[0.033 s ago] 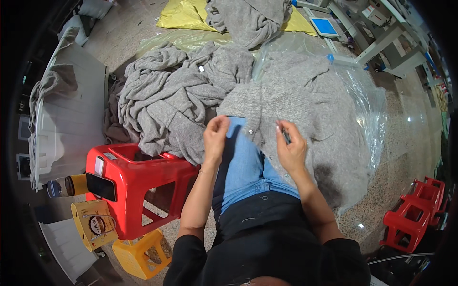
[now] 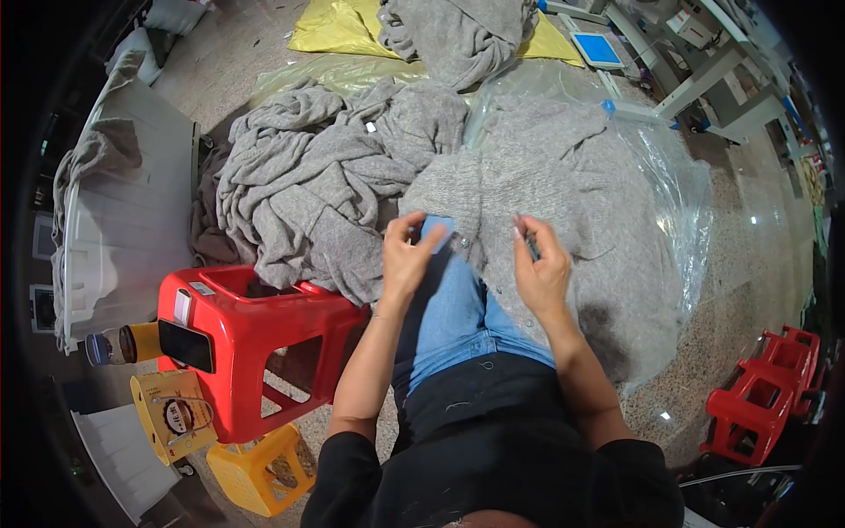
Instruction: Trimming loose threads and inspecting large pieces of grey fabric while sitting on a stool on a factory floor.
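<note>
Right grip holds a small dark object.

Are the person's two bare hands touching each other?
No, the bare left hand and bare right hand are apart, with grey knitted fabric and blue denim trousers showing between them.

From the wearer's head, a wide fisheye view looks steeply down past a black cloth top, facing forward over the nearby left bare hand and right bare hand to yellow plastic sheeting beyond the clear plastic sheet's far edge.
</note>
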The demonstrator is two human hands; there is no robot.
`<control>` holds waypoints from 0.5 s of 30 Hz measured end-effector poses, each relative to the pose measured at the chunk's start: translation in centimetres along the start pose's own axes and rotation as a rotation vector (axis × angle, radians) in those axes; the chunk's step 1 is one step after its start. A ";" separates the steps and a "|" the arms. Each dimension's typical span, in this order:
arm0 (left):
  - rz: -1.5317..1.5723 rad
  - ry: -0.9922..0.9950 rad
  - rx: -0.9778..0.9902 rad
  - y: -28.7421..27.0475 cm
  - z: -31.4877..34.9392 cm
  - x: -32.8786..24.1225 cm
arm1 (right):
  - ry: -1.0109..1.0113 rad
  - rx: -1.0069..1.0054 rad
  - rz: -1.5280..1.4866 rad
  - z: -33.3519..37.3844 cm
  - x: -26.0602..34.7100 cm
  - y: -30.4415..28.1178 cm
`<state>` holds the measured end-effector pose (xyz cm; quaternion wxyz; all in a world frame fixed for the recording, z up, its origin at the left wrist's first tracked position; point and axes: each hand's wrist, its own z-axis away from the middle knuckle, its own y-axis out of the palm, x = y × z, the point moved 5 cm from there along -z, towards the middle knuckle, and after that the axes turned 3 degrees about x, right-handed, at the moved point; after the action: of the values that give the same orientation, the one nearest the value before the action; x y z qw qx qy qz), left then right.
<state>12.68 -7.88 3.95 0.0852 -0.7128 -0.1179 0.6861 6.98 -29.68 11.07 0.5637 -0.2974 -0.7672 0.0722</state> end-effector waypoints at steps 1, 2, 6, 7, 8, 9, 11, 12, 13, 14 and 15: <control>-0.208 0.080 0.046 1.1 0.0 -2.9 | -0.021 -0.012 0.109 -0.8 0.0 -1.3; -0.354 0.254 -0.028 1.8 0.1 -4.6 | -0.053 -0.019 0.209 -1.5 0.2 -2.2; -0.527 0.447 -0.034 3.3 0.1 -7.5 | 0.089 -0.201 0.334 -1.6 -4.1 -5.5; -0.571 0.553 -0.049 3.6 0.1 -7.8 | 0.191 -0.113 0.160 -0.6 -7.5 -5.8; -0.569 0.549 -0.058 3.2 -0.5 -7.1 | 0.292 -0.017 -0.020 0.4 -10.0 -5.5; -0.089 0.233 0.060 2.0 -1.9 -4.4 | 0.379 0.140 -0.328 1.6 -10.6 -4.7; 0.616 -0.199 0.147 0.4 -2.8 -2.4 | 0.449 0.204 -0.284 2.4 -10.2 -5.7; 0.842 -0.312 0.122 -0.7 -2.9 -2.7 | 0.524 0.257 -0.237 2.3 -9.9 -5.9; 0.719 -0.262 0.129 -2.3 -3.0 -2.5 | 0.514 0.270 -0.243 1.3 -8.8 -5.8; 0.711 -0.246 0.135 -3.6 -3.0 -1.8 | 0.394 0.131 -0.237 -0.1 -6.8 -5.8; 0.710 -0.233 0.078 -4.9 -3.0 -1.1 | 0.276 -0.007 -0.233 -1.5 -4.6 -5.9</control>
<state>15.39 -3.36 6.57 -0.1451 -0.6228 0.1539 0.7533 7.05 -37.29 10.44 0.6670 -0.2153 -0.7123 -0.0378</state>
